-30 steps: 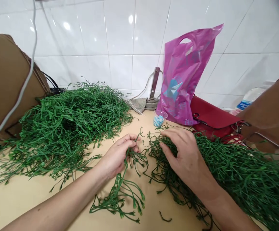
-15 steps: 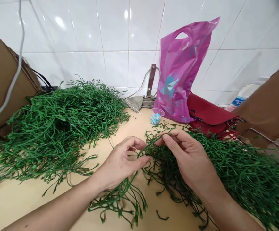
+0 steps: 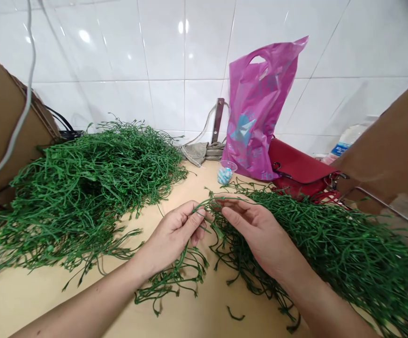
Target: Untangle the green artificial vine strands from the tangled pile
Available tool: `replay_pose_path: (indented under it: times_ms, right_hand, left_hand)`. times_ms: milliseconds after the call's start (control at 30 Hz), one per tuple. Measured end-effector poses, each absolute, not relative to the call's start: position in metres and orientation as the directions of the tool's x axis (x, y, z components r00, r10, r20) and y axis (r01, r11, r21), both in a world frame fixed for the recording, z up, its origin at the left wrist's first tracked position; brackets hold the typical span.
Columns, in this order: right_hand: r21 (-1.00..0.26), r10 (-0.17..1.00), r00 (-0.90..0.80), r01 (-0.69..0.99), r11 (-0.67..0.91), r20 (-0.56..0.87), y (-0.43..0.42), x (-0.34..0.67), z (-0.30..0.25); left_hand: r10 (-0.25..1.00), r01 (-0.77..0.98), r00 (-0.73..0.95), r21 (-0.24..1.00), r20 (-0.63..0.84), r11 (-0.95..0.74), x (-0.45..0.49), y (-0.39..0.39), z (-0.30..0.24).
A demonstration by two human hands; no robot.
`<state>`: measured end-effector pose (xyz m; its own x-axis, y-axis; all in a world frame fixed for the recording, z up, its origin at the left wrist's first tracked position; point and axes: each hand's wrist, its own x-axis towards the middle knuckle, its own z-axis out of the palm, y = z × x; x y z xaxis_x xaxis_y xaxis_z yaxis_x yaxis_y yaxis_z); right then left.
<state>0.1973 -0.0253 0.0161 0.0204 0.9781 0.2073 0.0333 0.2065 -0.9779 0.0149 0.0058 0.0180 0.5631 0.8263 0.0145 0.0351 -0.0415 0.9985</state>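
Left hand (image 3: 169, 239) and right hand (image 3: 260, 234), fingers (image 3: 234, 214) pinched narrow, hold one green strand (image 3: 204, 203) between two heaps (image 3: 84, 188) on a desk (image 3: 31, 300).

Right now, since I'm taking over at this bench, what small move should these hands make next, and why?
Probably ease the hands slowly apart along the green stem: the left hand and right hand both seem to pinch it, and it appears to run into the loose green clump beneath them, so a hard pull might snag.

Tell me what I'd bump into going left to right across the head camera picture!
Brown cardboard → left pile of green stems → left hand → green stem → right hand → right pile of green stems → brown panel
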Motion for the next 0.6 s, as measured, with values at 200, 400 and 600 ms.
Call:
replay_pose_path:
  times_ms: [200,400,600]
  right_hand:
    - [-0.945,0.961,0.089,0.226,0.235,0.26,-0.026,0.194,0.014]
    - [-0.854,0.929,0.084,0.431,0.291,0.359,-0.029,0.189,0.012]
    - [-0.705,0.864,0.05,0.602,0.375,0.502,-0.027,0.189,0.011]
  left_hand:
    - [0.793,0.085,0.608,0.996,-0.033,-0.024,0.01,0.002,0.026]
    - [0.848,0.172,0.53,0.979,0.003,-0.111,0.011,0.007,0.023]
    - [0.86,0.193,0.509,0.972,0.018,-0.134,0.013,0.01,0.015]
